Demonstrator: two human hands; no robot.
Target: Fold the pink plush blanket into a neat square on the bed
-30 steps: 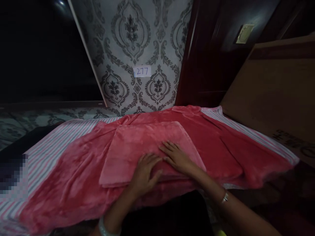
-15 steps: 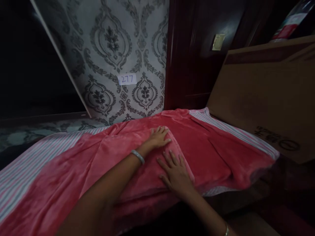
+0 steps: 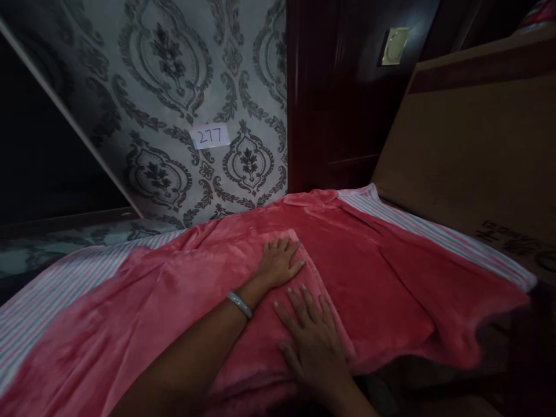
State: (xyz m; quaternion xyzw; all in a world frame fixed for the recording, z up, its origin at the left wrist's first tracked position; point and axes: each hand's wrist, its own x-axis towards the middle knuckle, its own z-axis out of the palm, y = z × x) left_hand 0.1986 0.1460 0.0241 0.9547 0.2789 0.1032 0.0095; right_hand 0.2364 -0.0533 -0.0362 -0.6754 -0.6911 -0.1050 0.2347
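Resting flat with the left hand [image 3: 280,265] and the right hand [image 3: 318,341], both with fingers spread, on the folded part [image 3: 204,278] of a pink blanket [image 3: 369,284], close to its right-hand edge, with the left farther forward. Working over a striped sheet [image 3: 399,215] beneath the blanket, before patterned wallpaper [image 3: 247,162] and left of a cardboard box [image 3: 473,145]. Wearing a bracelet [image 3: 240,304] behind the left hand.
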